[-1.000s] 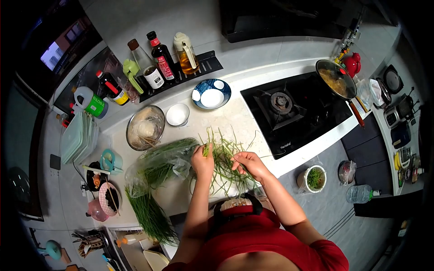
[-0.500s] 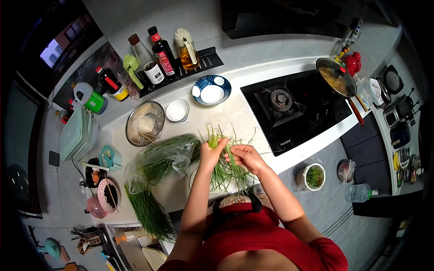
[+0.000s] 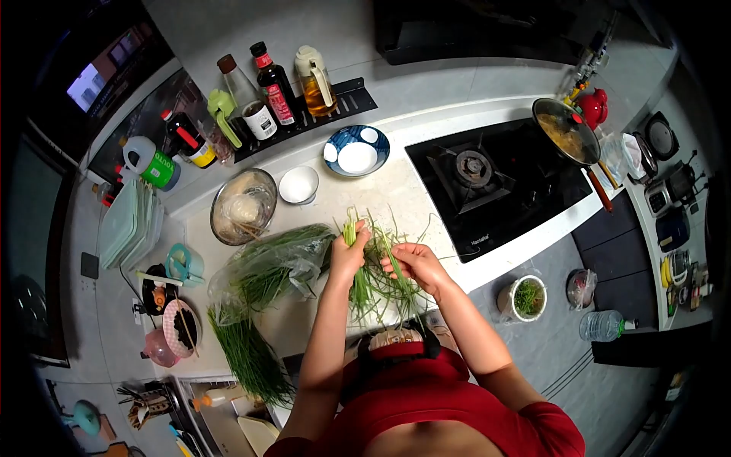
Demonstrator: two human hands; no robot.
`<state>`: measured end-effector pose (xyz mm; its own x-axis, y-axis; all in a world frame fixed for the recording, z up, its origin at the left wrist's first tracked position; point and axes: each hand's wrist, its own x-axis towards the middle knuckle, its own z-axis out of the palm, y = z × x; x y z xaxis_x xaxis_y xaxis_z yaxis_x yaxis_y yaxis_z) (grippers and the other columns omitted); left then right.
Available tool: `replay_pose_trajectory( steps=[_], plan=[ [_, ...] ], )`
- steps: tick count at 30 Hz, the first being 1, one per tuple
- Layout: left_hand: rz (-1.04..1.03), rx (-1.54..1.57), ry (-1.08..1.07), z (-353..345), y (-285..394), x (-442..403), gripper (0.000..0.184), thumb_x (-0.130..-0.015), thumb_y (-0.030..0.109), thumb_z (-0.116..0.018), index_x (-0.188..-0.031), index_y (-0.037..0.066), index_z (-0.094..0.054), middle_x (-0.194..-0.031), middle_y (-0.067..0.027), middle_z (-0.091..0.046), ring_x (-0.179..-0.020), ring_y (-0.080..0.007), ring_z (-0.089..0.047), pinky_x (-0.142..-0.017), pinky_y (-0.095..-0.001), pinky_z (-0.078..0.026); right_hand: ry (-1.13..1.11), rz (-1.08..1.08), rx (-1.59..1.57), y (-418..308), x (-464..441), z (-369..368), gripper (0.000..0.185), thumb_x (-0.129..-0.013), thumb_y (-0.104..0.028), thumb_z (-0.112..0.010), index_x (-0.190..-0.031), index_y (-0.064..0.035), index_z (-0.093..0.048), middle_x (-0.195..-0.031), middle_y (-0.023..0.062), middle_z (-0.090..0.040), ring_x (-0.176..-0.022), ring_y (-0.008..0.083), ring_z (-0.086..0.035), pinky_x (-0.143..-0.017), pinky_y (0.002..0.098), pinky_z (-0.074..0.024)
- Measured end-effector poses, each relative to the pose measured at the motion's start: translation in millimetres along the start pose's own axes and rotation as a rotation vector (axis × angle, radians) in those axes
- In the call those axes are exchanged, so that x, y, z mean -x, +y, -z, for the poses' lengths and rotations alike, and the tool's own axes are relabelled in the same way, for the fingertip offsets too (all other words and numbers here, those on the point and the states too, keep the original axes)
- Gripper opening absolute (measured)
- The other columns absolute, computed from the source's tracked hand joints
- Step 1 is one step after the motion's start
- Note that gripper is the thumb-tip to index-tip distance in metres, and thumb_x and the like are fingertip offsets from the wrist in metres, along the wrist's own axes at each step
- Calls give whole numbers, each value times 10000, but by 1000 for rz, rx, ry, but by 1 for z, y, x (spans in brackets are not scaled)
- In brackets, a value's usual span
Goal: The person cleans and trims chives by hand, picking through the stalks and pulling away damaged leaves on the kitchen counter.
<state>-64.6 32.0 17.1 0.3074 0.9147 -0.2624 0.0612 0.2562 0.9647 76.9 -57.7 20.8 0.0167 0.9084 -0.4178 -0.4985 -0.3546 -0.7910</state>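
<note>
My left hand (image 3: 349, 251) is wrapped round a bunch of Chinese chives (image 3: 361, 293), pale stem ends sticking up and green leaves hanging below. A few strands of chives (image 3: 389, 251) are pinched in my right hand (image 3: 413, 264), just to the right of the bunch. Loose stalks are scattered on the counter around both hands. Left of my left hand lies a clear plastic bag (image 3: 274, 266) with more chives inside. A thick bundle of chives (image 3: 247, 354) spills from its lower end towards the counter edge.
Behind the hands stand a blue patterned bowl (image 3: 332, 140), a white bowl (image 3: 298, 185) and a metal bowl (image 3: 221, 213) with dough. At right are a gas stove (image 3: 472, 221), a lidded pan (image 3: 567, 129) and a floor bin (image 3: 525, 297) holding green scraps. Several bottles line a black rack (image 3: 352, 99).
My left hand has moved slightly left with its bunch, widening the gap to my right hand. My right hand stays nearly in place, holding a few strands apart from the bunch.
</note>
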Motion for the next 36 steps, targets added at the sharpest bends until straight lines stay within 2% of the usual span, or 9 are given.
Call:
replay_pose_trajectory(
  steps=[4,11,16,17,19,25,27,29,36],
  plan=[
    [207,408,-173,5,15,1,356,-845,279,-554,-1053,-10,-564,-914,-50,-546,-645,-69,-415,-511,-210,-352,53,10,-8,-2,-8,-6,166,-858,-145,-526,-920,-2,-580,-774,60,-615,-657,104,-569,-570,217,-466],
    [211,418,-294,5,16,-2,290,-836,274,-562,-956,14,-609,-924,-22,-561,-838,-112,-480,-693,-247,-386,47,277,238,-5,-23,-23,232,-825,-163,-587,-962,23,-565,-776,48,-609,-688,86,-551,-657,218,-436],
    [270,515,-350,7,20,-8,367,-869,309,-514,-1047,-11,-540,-961,-53,-544,-846,-137,-522,-707,-266,-436,-182,34,441,-10,-16,-22,715,-799,-441,-568,-1249,67,-345,-1159,193,-475,-1093,182,-449,-903,271,-349],
    [262,469,-353,6,20,-8,382,-867,317,-517,-1060,-12,-535,-985,-59,-539,-870,-140,-517,-726,-266,-433,-178,-32,580,2,-24,-14,613,-829,-377,-553,-1218,64,-381,-1103,192,-525,-1023,200,-517,-864,273,-402],
    [245,374,-359,1,27,-4,413,-861,332,-524,-1084,-15,-526,-1034,-72,-529,-920,-147,-507,-765,-266,-427,-452,-150,296,-1,-24,-18,469,-873,-287,-504,-1178,57,-413,-1014,173,-577,-898,207,-581,-781,281,-466],
    [-326,-195,53,5,0,-7,596,-802,277,-619,-1251,9,-335,-1137,-166,-476,-934,-223,-527,-690,-303,-479,-143,-138,-135,-4,-16,-17,326,-908,-202,-432,-1134,31,-452,-961,144,-600,-822,200,-600,-711,303,-499],
    [3,107,-249,8,0,8,541,-789,174,-637,-1228,10,-366,-1107,-141,-502,-891,-196,-544,-669,-256,-472,-103,-137,-256,-1,-19,-8,315,-906,-222,-430,-1117,8,-470,-961,124,-590,-851,199,-588,-702,302,-503],
    [-211,-1,-310,2,-16,24,486,-755,59,-651,-1187,16,-433,-1025,-64,-531,-832,-115,-527,-685,-227,-453,-88,-89,-350,7,-23,0,308,-903,-223,-435,-1105,5,-475,-976,113,-579,-852,200,-584,-719,309,-501],
    [-159,-57,-233,3,-24,25,378,-831,-22,-488,-1202,37,-451,-990,-38,-549,-788,-79,-528,-678,-204,-441,-226,-135,-575,7,-20,2,351,-918,-210,-352,-1214,-32,-413,-1098,115,-541,-938,231,-561,-811,376,-470]
  ],
)
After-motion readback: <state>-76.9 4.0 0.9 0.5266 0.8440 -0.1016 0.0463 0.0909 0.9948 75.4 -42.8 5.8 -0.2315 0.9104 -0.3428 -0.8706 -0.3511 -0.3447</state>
